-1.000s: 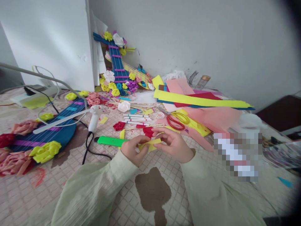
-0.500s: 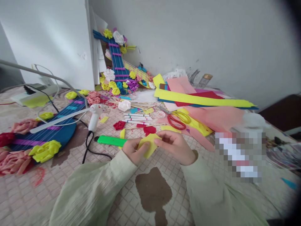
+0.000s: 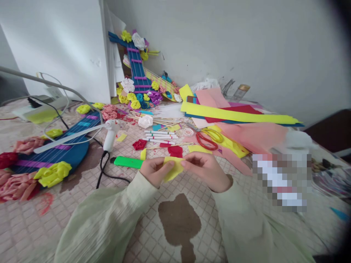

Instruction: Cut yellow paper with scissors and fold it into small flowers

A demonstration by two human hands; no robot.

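Between my hands, above the table, is a small piece of yellow paper [image 3: 173,172]. My left hand [image 3: 154,171] pinches its left side, thumb on top. My right hand [image 3: 206,169] is closed on the upper right edge with thumb and fingers. Just left of my left hand lies a green utility knife [image 3: 128,162], partly hidden by that hand. Beyond the hands are a red paper piece [image 3: 175,151], a red paper rosette [image 3: 139,144], several markers [image 3: 160,134] and scissors [image 3: 207,140] with red and yellow handles.
A white glue gun [image 3: 110,137] with a black cord stands at left, near a blue paper guitar [image 3: 78,148] with paper flowers. Another decorated guitar [image 3: 135,69] leans at the back. Coloured paper sheets [image 3: 236,114] are piled at back right. A blurred patch covers something at right.
The yellow paper has turned slightly between my fingers, and my left hand has shifted a little left. The view has moved slightly; the things on the table stay put.
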